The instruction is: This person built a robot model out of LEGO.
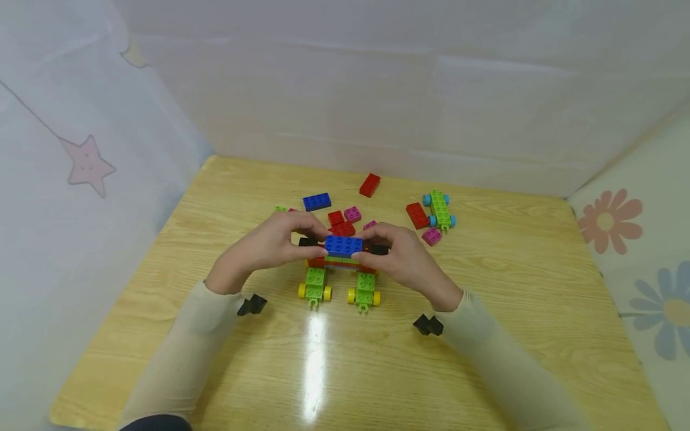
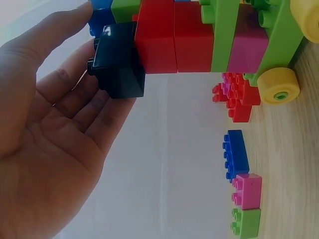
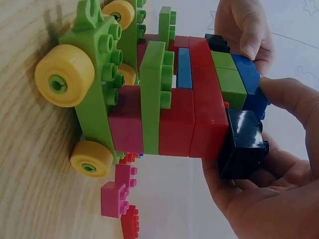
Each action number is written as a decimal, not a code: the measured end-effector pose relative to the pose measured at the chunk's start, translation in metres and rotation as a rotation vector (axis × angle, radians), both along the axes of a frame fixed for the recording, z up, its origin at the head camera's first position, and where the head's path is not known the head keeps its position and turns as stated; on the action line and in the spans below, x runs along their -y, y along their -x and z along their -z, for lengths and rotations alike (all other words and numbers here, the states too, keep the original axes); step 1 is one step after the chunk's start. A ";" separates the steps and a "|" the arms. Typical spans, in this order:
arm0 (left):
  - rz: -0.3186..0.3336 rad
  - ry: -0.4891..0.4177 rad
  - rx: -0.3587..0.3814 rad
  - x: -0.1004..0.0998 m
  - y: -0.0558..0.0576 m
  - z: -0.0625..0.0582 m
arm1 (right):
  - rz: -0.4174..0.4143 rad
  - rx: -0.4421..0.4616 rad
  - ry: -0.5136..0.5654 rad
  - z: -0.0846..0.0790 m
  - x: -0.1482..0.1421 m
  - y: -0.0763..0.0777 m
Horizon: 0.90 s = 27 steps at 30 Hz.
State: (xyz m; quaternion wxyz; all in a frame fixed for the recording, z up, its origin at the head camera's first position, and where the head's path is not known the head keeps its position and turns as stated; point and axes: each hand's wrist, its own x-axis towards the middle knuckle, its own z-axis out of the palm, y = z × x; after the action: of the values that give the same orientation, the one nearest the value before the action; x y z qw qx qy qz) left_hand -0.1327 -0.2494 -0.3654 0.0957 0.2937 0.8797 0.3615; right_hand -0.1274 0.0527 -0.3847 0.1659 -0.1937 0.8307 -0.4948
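A blue brick (image 1: 343,245) tops a built structure of stacked bricks. My left hand (image 1: 269,240) grips one end of it, and my right hand (image 1: 403,257) pinches the opposite end. Beneath the blue brick lie light green bricks (image 3: 229,79), flanked by a black brick (image 2: 118,59) on the left and another black brick (image 3: 244,144) on the right. Lower come red bricks (image 3: 209,112), then two green wheeled bases (image 1: 315,282) with yellow wheels (image 3: 65,75). Fingers of both hands pass behind the black bricks; their tips are partly hidden.
Behind the structure lie a loose blue brick (image 1: 317,202), a red brick (image 1: 369,185) and several red and pink bricks. At the right, a green base with blue wheels (image 1: 440,209) stands beside a red brick (image 1: 417,215) and a pink brick (image 1: 432,236). A white cloth (image 1: 377,108) hangs behind the table.
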 end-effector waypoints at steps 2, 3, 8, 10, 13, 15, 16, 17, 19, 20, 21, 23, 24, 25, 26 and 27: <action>-0.006 -0.010 0.012 0.001 0.000 0.000 | 0.004 0.005 0.010 0.001 0.001 0.000; -0.011 -0.016 0.021 0.002 0.000 0.000 | 0.005 0.009 0.016 0.001 0.001 0.000; -0.022 -0.032 0.036 0.005 0.001 0.003 | 0.008 0.020 0.032 0.002 0.002 -0.001; -0.022 -0.039 0.051 0.006 0.002 0.004 | 0.013 0.023 0.028 0.002 0.001 -0.001; -0.058 -0.067 0.091 0.010 0.007 0.007 | 0.027 0.027 -0.002 0.001 -0.004 -0.002; -0.111 -0.083 0.106 0.015 0.013 0.010 | 0.040 0.035 -0.025 0.001 -0.010 -0.002; -0.143 -0.088 0.103 0.018 0.016 0.012 | 0.047 0.040 -0.037 0.001 -0.013 -0.002; -0.173 -0.091 0.096 0.022 0.021 0.014 | 0.054 0.046 -0.048 0.001 -0.016 -0.003; -0.235 -0.099 0.089 0.028 0.030 0.020 | 0.064 0.053 -0.063 0.002 -0.023 -0.002; -0.263 -0.094 0.078 0.031 0.035 0.023 | 0.070 0.055 -0.063 0.002 -0.026 -0.002; -0.290 -0.086 0.069 0.033 0.041 0.026 | 0.073 0.056 -0.062 0.003 -0.029 -0.001; -0.348 -0.077 0.068 0.037 0.052 0.033 | 0.079 0.055 -0.054 0.004 -0.036 0.001; -0.374 -0.071 0.070 0.038 0.058 0.037 | 0.082 0.052 -0.054 0.005 -0.040 0.003; -0.395 -0.065 0.071 0.039 0.063 0.041 | 0.088 0.052 -0.053 0.005 -0.043 0.004; -0.415 -0.052 0.067 0.040 0.069 0.045 | 0.093 0.052 -0.050 0.005 -0.046 0.006; -0.433 -0.053 0.074 0.041 0.074 0.050 | 0.101 0.054 -0.055 0.006 -0.050 0.007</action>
State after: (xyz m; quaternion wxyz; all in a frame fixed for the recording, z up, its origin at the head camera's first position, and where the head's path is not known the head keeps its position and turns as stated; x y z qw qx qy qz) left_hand -0.2069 -0.2909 -0.4155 0.0404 0.0868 0.9084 0.4070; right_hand -0.1345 0.1023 -0.3906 0.1681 -0.1335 0.8480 -0.4847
